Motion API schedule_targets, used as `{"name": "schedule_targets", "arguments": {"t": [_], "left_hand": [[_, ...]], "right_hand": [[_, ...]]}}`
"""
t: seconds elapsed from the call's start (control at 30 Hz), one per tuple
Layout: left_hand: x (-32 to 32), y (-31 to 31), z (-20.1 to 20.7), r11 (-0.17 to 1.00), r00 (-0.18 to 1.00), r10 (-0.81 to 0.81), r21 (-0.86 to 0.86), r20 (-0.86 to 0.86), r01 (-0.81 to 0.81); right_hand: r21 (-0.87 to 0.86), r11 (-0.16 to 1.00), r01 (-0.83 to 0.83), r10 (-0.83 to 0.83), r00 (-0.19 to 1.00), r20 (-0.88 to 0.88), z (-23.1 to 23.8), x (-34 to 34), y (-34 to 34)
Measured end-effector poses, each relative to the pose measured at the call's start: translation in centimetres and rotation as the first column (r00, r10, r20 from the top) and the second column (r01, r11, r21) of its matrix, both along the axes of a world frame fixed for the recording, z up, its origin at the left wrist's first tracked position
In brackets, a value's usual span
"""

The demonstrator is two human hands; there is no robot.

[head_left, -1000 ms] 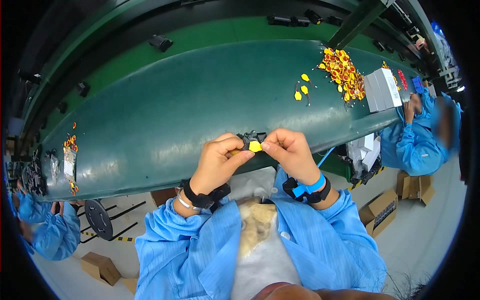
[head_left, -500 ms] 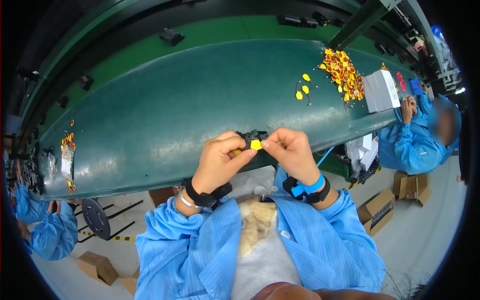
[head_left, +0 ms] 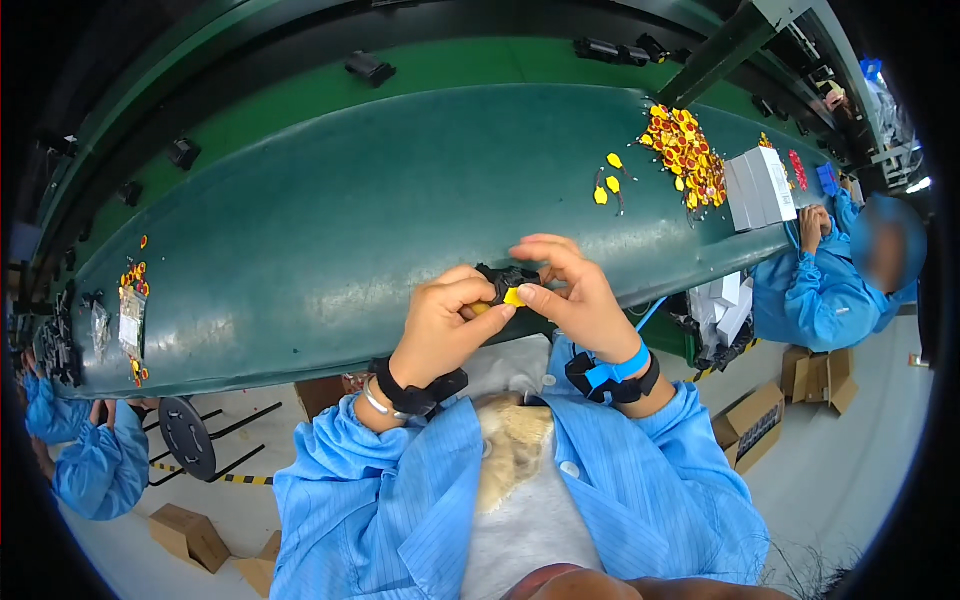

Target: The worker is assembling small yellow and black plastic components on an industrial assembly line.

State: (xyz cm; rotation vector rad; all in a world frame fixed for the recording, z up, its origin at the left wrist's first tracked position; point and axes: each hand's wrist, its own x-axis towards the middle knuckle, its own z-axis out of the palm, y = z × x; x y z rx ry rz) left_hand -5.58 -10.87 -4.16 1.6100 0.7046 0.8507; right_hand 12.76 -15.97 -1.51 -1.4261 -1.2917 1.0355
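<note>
Above the near edge of the table, my left hand [head_left: 443, 325] grips a small black part [head_left: 505, 282], its kind partly hidden by my fingers. Against the part's near side lies a small yellow flat piece [head_left: 514, 297]. The thumb of my right hand [head_left: 575, 301] presses on this yellow piece, while its upper fingers are lifted and curved over the far side of the black part. Both hands meet at the part, left thumb close to the yellow piece.
A heap of yellow and red pieces with short wires [head_left: 686, 152] sits far right, beside white boxes [head_left: 762, 188]. A plastic bag [head_left: 132, 318] lies at the table's left end. Black parts [head_left: 370, 68] rest beyond the green table [head_left: 380, 200]. A co-worker [head_left: 835, 270] is at the right.
My right hand's fingers have lifted and spread from their pinch, and the thumb has slid left onto the yellow piece. The black part has tilted slightly in my left hand.
</note>
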Motion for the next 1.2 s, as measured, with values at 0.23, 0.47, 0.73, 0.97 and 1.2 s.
{"name": "schedule_targets", "arguments": {"t": [0.23,0.47,0.73,0.97,1.2], "left_hand": [[-0.2,-0.5,-0.2,0.999,1.0,-0.013,0.053,-0.027,0.014],[-0.4,-0.3,-0.7,0.998,0.999,-0.012,0.064,-0.044,0.015],[-0.4,0.3,0.1,0.999,0.996,0.026,0.032,-0.08,-0.023],[-0.8,0.2,-0.5,0.996,0.997,-0.003,0.094,-0.073,0.01],[-0.7,0.7,0.1,0.999,0.998,-0.014,0.044,-0.065,0.017]], "right_hand": [[-0.166,0.962,-0.216,0.181,0.963,-0.201,-0.3,0.3,0.4],[-0.189,0.967,-0.169,0.111,0.952,-0.284,-0.7,-0.4,0.9],[-0.223,0.959,-0.175,0.095,0.94,-0.327,-1.5,-0.6,1.1],[-0.169,0.971,-0.17,0.136,0.971,-0.195,-1.7,-0.9,0.9],[-0.27,0.944,-0.188,0.139,0.972,-0.192,-2.2,-0.2,1.8]]}}
